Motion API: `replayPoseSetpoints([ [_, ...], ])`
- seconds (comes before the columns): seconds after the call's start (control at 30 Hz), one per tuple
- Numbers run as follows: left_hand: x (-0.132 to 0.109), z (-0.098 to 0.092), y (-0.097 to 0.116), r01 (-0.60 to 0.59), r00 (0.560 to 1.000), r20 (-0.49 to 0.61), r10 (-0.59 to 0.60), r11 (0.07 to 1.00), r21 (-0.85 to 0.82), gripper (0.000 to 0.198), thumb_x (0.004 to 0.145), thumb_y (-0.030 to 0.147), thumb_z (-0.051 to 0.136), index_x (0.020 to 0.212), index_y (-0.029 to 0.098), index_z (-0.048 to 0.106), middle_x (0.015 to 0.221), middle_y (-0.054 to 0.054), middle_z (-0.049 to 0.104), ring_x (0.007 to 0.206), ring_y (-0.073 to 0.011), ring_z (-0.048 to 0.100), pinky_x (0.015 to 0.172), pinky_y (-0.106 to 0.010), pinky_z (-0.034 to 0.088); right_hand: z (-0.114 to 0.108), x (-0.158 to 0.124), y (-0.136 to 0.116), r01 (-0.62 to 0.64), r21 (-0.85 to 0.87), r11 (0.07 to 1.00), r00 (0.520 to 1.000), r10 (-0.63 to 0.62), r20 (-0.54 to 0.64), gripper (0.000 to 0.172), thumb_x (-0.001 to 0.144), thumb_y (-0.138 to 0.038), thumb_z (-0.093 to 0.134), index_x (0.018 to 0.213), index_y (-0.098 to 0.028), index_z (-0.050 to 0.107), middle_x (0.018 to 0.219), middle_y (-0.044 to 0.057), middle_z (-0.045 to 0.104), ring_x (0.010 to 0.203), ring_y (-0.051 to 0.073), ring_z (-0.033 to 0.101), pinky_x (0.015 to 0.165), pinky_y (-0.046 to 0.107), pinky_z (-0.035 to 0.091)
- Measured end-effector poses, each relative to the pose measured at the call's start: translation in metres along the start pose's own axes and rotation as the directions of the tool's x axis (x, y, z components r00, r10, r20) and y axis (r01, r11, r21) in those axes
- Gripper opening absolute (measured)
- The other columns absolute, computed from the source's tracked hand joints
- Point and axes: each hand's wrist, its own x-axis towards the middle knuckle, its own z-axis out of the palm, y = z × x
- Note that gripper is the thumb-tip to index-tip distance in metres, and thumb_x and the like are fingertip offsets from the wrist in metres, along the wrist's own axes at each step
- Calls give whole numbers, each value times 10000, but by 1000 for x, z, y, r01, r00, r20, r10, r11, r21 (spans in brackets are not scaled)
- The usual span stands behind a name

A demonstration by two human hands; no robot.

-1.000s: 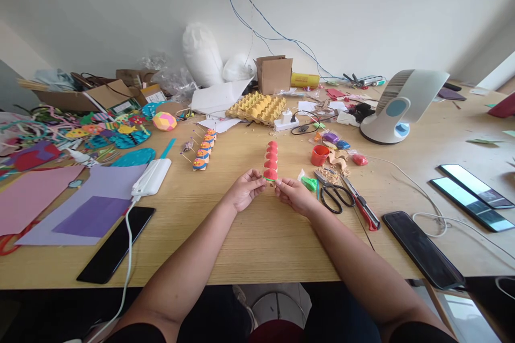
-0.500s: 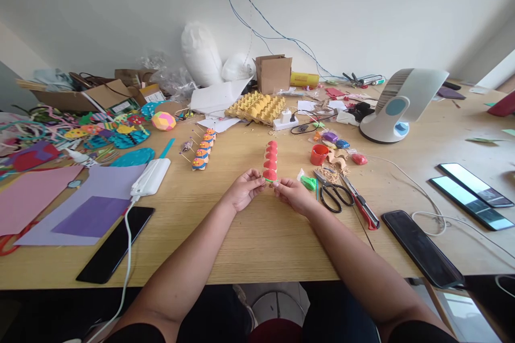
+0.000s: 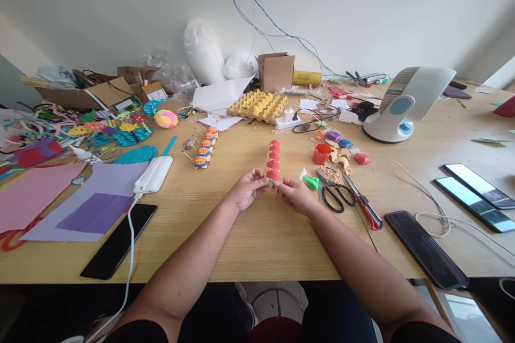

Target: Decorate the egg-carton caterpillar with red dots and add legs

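Observation:
Between my hands is a strip of egg-carton cups [image 3: 273,159], its domes covered in red, with a thin green band at the near end. My left hand [image 3: 250,188] pinches the near end from the left side. From the right, my right hand [image 3: 294,193] pinches the same end with thumb and finger. The strip points away from me over the table. Just right of my right hand lies a lump of green clay [image 3: 311,181] in clear wrap. A finished-looking strip of blue and orange cups [image 3: 206,149] with pins stands to the left.
Scissors [image 3: 336,193] and a red utility knife [image 3: 366,206] lie right of my hands, near a red cup [image 3: 321,154]. Behind are a yellow egg tray [image 3: 257,106] and a white fan [image 3: 402,107]. Phones, a power bank [image 3: 153,176] and coloured paper lie around.
The view has shifted slightly, so everything sits a little further right. Both hands keep their pinch on the near end of the red strip; the green band there shows less.

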Motion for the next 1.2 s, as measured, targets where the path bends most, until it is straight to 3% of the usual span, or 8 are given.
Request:
replayPoseSetpoints([
  [0.2, 1, -1, 0, 0, 1000, -1, 0, 1000, -16, 427, 630, 186, 922, 836, 168, 549, 745, 41, 669, 667, -72, 665, 653, -164, 545, 1, -2, -6, -18, 111, 994, 999, 13, 47, 489, 704, -634, 787, 733, -180, 608, 591, -44, 527, 475, 62, 300, 462, 242, 157],
  [0.37, 0, -2, 2, -15, 1000, 9, 16, 999, -43, 395, 649, 169, 909, 853, 162, 570, 769, 24, 690, 693, -78, 676, 664, -164, 544, 0, -3, -9, -23, 261, 965, 993, -8, 116, 504, 725, -645, 773, 718, -173, 597, 603, -34, 530, 484, 60, 256, 466, 242, 119],
  [0.63, 0, 0, 1, -14, 1000, -2, 14, 999, -45, 445, 618, 157, 920, 869, 172, 554, 768, 26, 697, 694, -85, 686, 666, -167, 547, 0, -1, -4, -29, 271, 962, 995, 2, 100, 490, 728, -622, 789, 697, -176, 589, 596, -36, 522, 473, 53, 273, 456, 234, 134],
  [0.93, -2, 8, -3, -94, 994, -55, 94, 996, -5, 450, 640, 150, 900, 820, 186, 489, 699, 74, 616, 660, -68, 657, 635, -151, 515, -1, 2, 1, -25, 247, 969, 998, 8, 69, 486, 752, -609, 781, 680, -172, 581, 593, -37, 515, 465, 48, 298, 455, 236, 135],
  [1.2, 2, 2, -2, -58, 997, -51, 53, 992, -110, 345, 744, 244, 856, 865, 181, 539, 747, 6, 685, 682, -107, 692, 592, -164, 550, -2, -2, -9, -86, 483, 871, 993, 37, 110, 481, 699, -553, 845, 763, -174, 557, 640, -38, 566, 462, 35, 253, 445, 214, 86],
])
